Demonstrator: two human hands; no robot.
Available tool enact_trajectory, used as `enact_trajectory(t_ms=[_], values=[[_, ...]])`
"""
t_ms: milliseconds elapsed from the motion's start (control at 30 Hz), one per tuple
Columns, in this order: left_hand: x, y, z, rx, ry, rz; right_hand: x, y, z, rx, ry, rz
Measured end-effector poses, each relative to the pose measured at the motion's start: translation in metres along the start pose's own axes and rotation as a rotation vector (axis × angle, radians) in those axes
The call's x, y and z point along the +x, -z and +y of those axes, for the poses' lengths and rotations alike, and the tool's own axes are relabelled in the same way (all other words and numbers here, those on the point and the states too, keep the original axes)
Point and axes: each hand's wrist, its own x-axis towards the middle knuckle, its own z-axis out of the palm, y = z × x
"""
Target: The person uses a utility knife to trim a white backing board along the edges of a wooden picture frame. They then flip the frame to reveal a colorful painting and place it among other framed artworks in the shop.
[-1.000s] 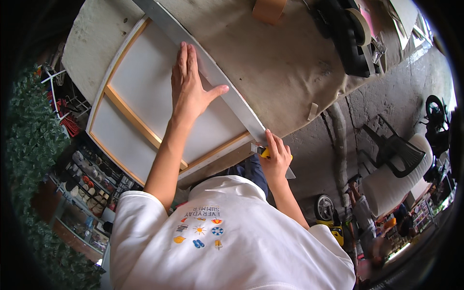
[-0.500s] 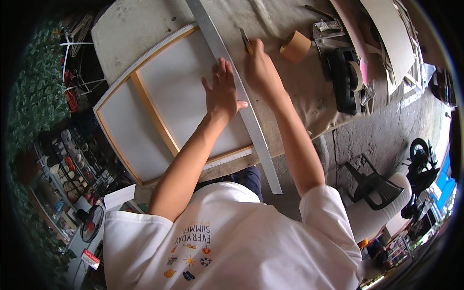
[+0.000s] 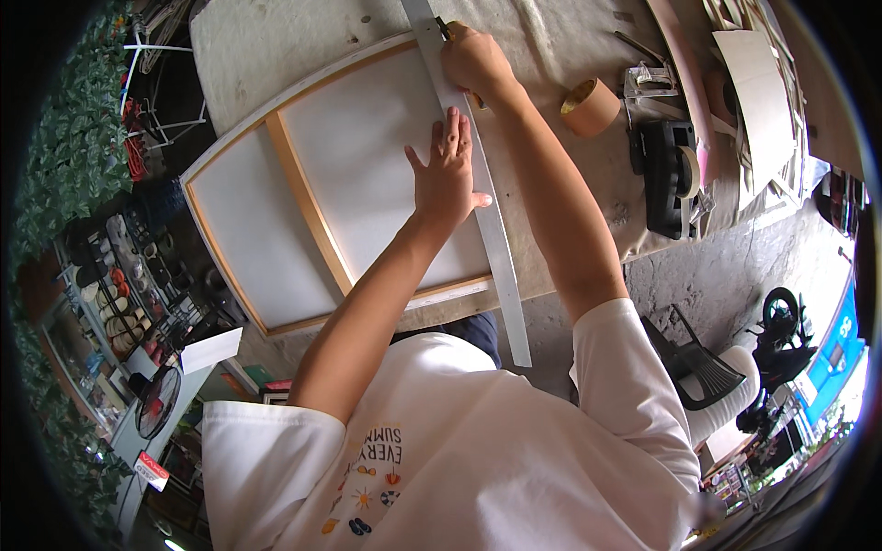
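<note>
A framed panel [image 3: 363,138] lies face down or back up, I cannot tell which, on the desk [image 3: 602,174], left of centre in the upper half of the frame. It shows a white surface edged with light wood, and a wooden crossbar [image 3: 308,202] runs across it toward its left side. A long metal straightedge [image 3: 507,275] lies along the panel's right side, from the top edge of the frame down past the desk's near edge at lower centre.

The left hand [image 3: 445,179], near the centre of the frame, is flat, its grip apart: the fingers are spread, the fingertips reach the straightedge's left edge, and the thumb rests on the metal. The right hand [image 3: 476,64], at upper centre, has its grip clamped on a yellow and black cutter [image 3: 445,29], by the upper part of the straightedge; the blade is too small to make out.

At upper right on the desk stand a brown tape roll [image 3: 590,107], a metal hand tool [image 3: 650,81], a black tape dispenser [image 3: 663,179] and pale boards [image 3: 746,110]. A black chair [image 3: 703,367] is at lower right, a fan [image 3: 158,402] at lower left, and green foliage [image 3: 69,184] fills the left edge
</note>
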Motion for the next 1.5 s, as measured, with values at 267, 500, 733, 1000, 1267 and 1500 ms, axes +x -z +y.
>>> enact_trajectory(t_ms=[267, 500, 733, 1000, 1267, 1500], values=[[0.000, 0.002, 0.000, -0.003, 0.006, -0.021, -0.009, 0.009, -0.010, 0.091, -0.100, -0.113], [0.001, 0.002, -0.001, -0.008, -0.007, -0.016, -0.007, 0.003, -0.002, 0.048, -0.031, -0.065], [0.001, 0.001, -0.001, -0.004, -0.005, -0.019, -0.012, 0.008, -0.011, 0.103, -0.079, -0.099], [0.000, 0.001, -0.002, 0.004, -0.015, 0.000, -0.024, -0.004, 0.007, 0.030, -0.009, 0.005], [0.000, -0.003, -0.006, 0.022, -0.027, 0.017, -0.061, -0.003, 0.009, 0.067, -0.028, 0.011], [-0.001, -0.004, -0.010, -0.002, -0.052, 0.043, -0.097, 0.004, 0.009, 0.148, -0.136, -0.056]])
